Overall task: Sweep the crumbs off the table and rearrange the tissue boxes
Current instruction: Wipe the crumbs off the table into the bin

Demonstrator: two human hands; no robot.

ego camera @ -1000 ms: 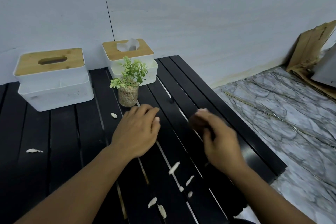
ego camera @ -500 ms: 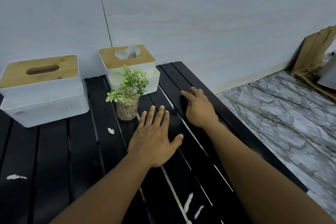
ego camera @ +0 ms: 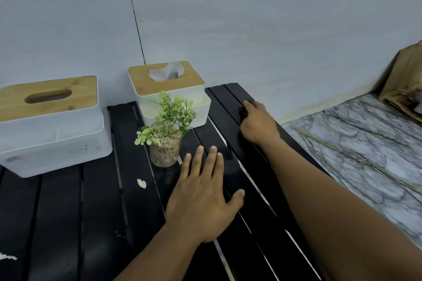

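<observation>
Resting flat on the black slatted desk [ego camera: 57, 223], the left hand [ego camera: 203, 198] has its fingers spread, holding nothing. One pale crumb [ego camera: 141, 183] sits at its 9 o'clock. At 1 o'clock the right hand [ego camera: 257, 124] looks curled, grip unclear. Two white bamboo-lidded tissue boxes, a wide one [ego camera: 49, 125] and a smaller one [ego camera: 169, 91], stand at 11 and 12 o'clock.

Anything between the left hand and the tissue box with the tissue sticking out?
Yes, in the head view: a small green plant in a glass jar of pebbles stands between the left hand and the white, wooden-lidded tissue box.
</observation>
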